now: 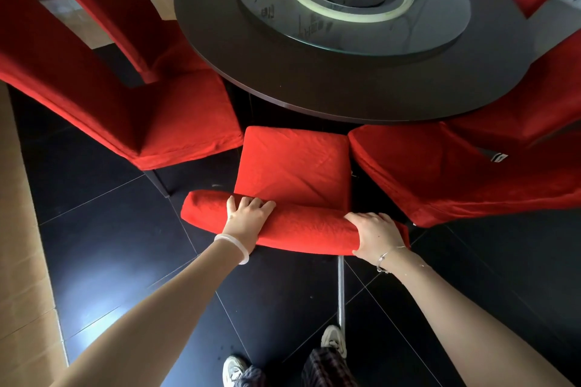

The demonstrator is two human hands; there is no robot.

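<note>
Your left hand (248,218) and right hand (375,236) curl over the backrest of the red-covered dining chair (292,163) at six o'clock. The soft cover may slip; squeeze the likely stiff frame beneath.

Both hands grip the top of a red chair's backrest (292,229): the left hand (246,217) near its middle, the right hand (375,234) at its right end. Its seat (292,163) faces the far round table (361,88), between two other red chairs.

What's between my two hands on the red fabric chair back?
Only the bare red fabric-covered chair back, from left hand to right hand, in the head view.
</note>
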